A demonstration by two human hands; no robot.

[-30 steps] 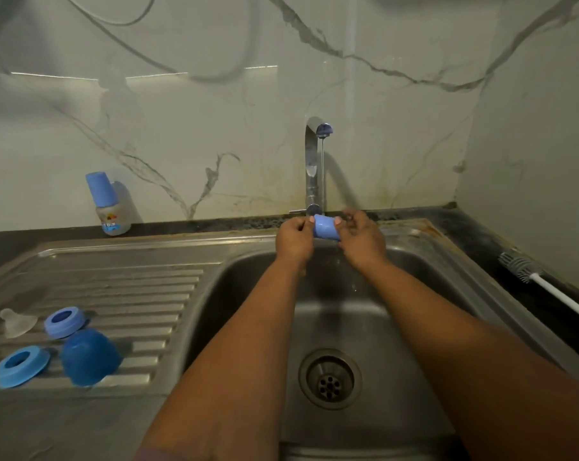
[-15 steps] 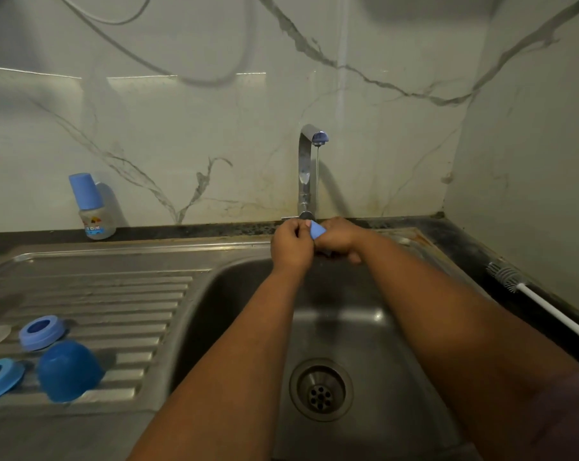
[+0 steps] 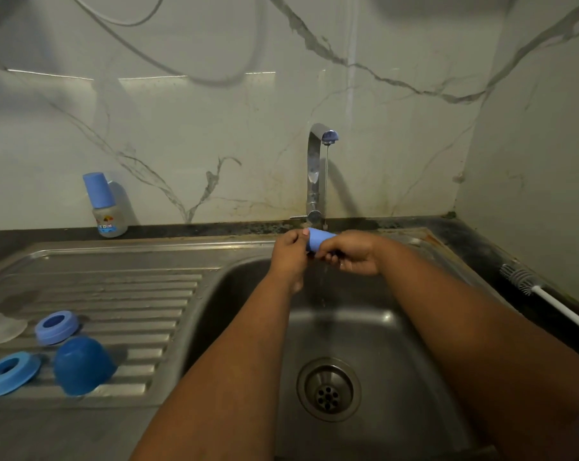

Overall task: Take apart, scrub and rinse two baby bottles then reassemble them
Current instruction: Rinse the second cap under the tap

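Both hands up at frame centre, under the faucet (image 3: 315,168), over the sink (image 3: 381,344) basin. Left hand (image 3: 289,252) pinching the near end of a light blue bottle cap (image 3: 318,239), thumb on top; right hand (image 3: 354,256) curled round its other end from below: each grip clamped on the cap. Compared with half a second ago, more of the cap showing, lying sideways between the hands rather than nearly hidden, and the right hand rolled palm-up beneath it. Thin stream of water falling from the spout past the cap, as before.

On the ribbed drainboard at lower left: dark blue dome cap (image 3: 82,366) mouth-down, a blue ring (image 3: 10,372) left of it, a paler blue ring (image 3: 56,327) just behind, a clear nipple (image 3: 4,326) at the far left edge. Capped baby bottle (image 3: 105,206) standing upright against the marble wall, upper left. Bottle brush (image 3: 527,282) lying on the dark bench at the right edge, white handle running off frame. None of these shifted relative to one another.
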